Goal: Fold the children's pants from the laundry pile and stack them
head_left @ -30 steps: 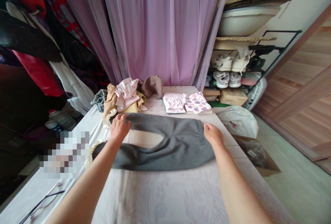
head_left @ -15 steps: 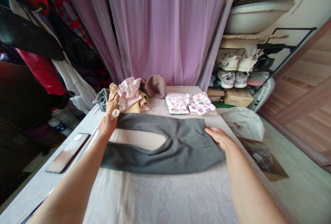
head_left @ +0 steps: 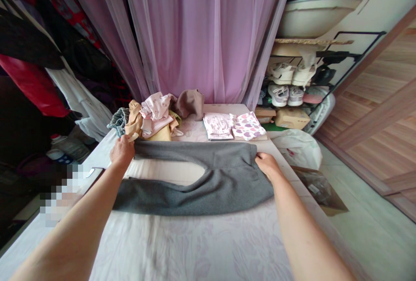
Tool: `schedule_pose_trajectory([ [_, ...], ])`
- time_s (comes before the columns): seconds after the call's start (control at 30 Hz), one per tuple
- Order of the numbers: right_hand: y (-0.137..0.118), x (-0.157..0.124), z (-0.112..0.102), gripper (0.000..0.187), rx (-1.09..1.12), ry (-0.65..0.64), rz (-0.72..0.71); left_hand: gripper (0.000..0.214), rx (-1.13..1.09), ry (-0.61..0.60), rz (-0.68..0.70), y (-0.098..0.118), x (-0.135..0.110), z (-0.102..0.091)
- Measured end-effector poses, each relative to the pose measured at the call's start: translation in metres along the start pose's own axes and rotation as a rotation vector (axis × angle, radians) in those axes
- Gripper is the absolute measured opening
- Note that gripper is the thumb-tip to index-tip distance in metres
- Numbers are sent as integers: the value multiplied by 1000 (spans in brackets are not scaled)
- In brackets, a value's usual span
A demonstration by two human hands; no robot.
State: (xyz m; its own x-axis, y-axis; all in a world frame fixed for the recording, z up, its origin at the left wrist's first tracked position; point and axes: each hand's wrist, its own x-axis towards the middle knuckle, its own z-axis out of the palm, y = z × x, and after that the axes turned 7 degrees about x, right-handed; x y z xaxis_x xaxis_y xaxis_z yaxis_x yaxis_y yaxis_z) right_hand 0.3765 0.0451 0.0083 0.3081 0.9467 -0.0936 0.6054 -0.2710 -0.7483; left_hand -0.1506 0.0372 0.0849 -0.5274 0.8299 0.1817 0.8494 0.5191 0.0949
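Grey trousers lie spread sideways across the bed, waistband to the right and both legs to the left. My left hand is closed on the end of the far leg. At the far corner of the waistband, my right hand pinches the cloth between thumb and fingers. Just beyond my left hand sits a loose heap of clothes in pink, tan, yellow and brown. Two folded garments lie side by side behind the trousers: a pale pink one and a white one with heart shapes.
A patterned sheet covers the bed. A phone, partly blurred out, lies by the left edge. Purple curtains hang behind. On the right stand a rack with shoes, a plastic bag and a cardboard box.
My left hand has moved left and now grips the far leg's end, drawing it straighter. My right hand stays at the waistband. The whole view has shifted slightly.
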Motion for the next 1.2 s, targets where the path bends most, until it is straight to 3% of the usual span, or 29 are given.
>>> schedule_pose_trajectory([
  [0.1, -2, -4, -3, 37, -11, 8, 7, 53, -49, 222, 130, 20, -22, 1],
  [0.17, -7, -8, -4, 47, -28, 13, 12, 49, -101, 261, 341, 41, -43, 7],
  [0.27, -19, -14, -4, 60, -94, -10, 38, 33, -160, -16, 808, 71, -77, 22],
  [0.37, -27, -19, -4, 58, -126, -48, 29, 39, -126, -214, 994, 89, -102, 40],
  [0.53, -21, -20, -5, 39, -252, -118, -22, 44, -48, -267, 1022, 92, -117, 46],
  [0.67, -22, -18, -6, 40, -364, -42, 5, 40, -19, -281, 1015, 96, -123, 36],
  [0.77, -30, -26, -2, 45, -446, 41, -7, 49, 11, -309, 998, 100, -127, 33],
  [0.87, -37, -46, 6, 44, -403, 231, -265, 57, -6, -315, 997, 101, -129, 32],
  [0.97, -38, -72, 17, 32, -227, 305, -598, 39, -139, -277, 1000, 102, -135, 27],
  [1.07, -34, -100, 25, 22, -90, 141, -811, 26, -264, -290, 990, 103, -148, 17],
  [1.2, -33, -133, 31, 16, -63, -109, -929, 27, -238, -333, 999, 104, -172, 9],
])
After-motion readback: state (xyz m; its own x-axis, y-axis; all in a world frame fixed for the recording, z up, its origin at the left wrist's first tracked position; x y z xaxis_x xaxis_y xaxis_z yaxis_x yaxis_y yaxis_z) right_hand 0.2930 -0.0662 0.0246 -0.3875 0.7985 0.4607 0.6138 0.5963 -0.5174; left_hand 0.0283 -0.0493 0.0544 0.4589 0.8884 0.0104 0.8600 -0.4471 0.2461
